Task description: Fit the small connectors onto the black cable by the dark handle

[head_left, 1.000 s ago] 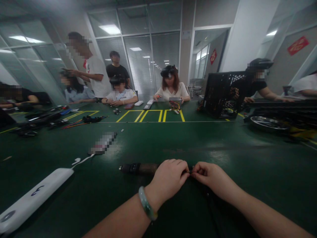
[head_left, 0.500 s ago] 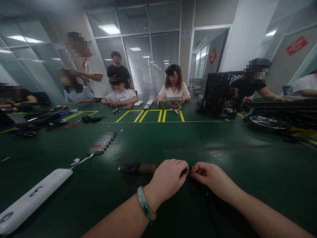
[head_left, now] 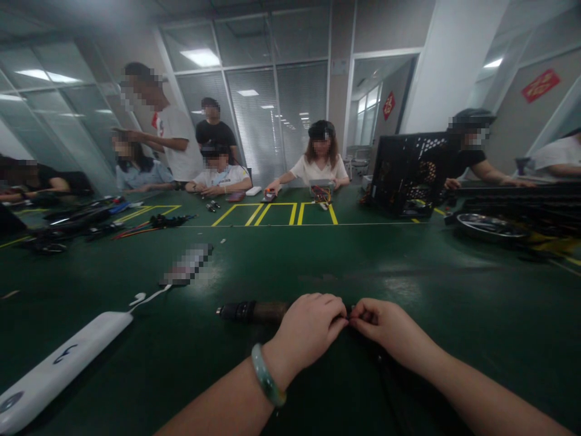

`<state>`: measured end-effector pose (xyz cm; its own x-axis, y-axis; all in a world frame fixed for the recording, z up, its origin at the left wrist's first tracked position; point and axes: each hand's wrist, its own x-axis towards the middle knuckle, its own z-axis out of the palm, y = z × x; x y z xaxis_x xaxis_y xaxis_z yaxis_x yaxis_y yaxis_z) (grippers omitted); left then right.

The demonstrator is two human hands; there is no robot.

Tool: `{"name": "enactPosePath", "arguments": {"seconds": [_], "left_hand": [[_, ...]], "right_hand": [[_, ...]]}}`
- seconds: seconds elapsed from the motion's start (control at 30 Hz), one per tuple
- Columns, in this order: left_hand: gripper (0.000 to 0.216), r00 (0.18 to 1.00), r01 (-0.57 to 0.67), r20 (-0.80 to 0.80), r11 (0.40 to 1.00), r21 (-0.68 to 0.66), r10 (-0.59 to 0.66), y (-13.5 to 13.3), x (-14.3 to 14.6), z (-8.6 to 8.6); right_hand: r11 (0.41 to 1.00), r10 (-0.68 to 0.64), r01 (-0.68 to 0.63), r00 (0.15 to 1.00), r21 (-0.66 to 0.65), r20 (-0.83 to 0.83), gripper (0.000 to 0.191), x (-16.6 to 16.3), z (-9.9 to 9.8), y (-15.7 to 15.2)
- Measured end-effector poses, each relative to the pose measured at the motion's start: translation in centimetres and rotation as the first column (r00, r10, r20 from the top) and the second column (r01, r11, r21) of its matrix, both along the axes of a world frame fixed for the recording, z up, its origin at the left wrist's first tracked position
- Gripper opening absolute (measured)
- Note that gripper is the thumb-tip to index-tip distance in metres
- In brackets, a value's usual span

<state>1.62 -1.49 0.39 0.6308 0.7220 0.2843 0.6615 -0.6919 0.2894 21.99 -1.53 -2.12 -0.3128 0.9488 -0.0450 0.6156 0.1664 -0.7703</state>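
Observation:
My left hand (head_left: 311,330), with a green bangle on the wrist, is closed over the right end of a dark cylindrical tool (head_left: 252,311) lying on the green table (head_left: 290,260). My right hand (head_left: 384,324) is pinched shut right beside it, fingertips meeting the left hand's fingertips. Between them is something small that I cannot make out. A dark cable (head_left: 390,375) runs back toward me under my right forearm.
A long white device (head_left: 63,363) with a thin cord lies at the near left. Cables and tools (head_left: 91,221) lie at far left. A black perforated case (head_left: 408,172) and a round metal part (head_left: 490,225) stand at right. Several people sit or stand around the table's far side.
My hands have hardly moved; the small piece glimpsed between the fingertips is now hidden. The person across the table has reached an arm out to the left.

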Motion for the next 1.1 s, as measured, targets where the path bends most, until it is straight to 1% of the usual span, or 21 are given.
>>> {"name": "enactPosePath", "arguments": {"seconds": [0.27, 0.47, 0.6, 0.83, 1.1], "left_hand": [[0.012, 1.000, -0.024, -0.005, 1.000, 0.001, 0.024, -0.04, 0.00, -0.14], [0.004, 0.999, -0.046, 0.005, 0.999, -0.019, 0.046, 0.07, 0.03, -0.27], [0.007, 0.996, -0.085, -0.003, 0.996, -0.036, 0.085, 0.09, 0.00, -0.45], [0.008, 0.997, -0.077, 0.008, 0.996, -0.035, 0.077, 0.03, 0.06, -0.21], [0.008, 0.994, -0.109, 0.013, 0.993, -0.034, 0.110, -0.02, 0.21, -0.27]], "right_hand": [[1.000, -0.001, 0.001, 1.000, -0.009, 0.021, 0.014, -0.13, 0.41, 0.05], [1.000, 0.004, -0.004, 1.000, -0.011, 0.030, 0.014, -0.19, 0.65, -0.10], [1.000, 0.004, -0.004, 0.999, -0.018, 0.035, 0.014, -0.20, 0.83, -0.08], [1.000, -0.002, 0.003, 1.000, -0.014, 0.018, 0.014, -0.14, 0.43, 0.00], [1.000, -0.009, 0.009, 1.000, -0.008, 0.030, 0.014, -0.18, 0.32, -0.01]]}}
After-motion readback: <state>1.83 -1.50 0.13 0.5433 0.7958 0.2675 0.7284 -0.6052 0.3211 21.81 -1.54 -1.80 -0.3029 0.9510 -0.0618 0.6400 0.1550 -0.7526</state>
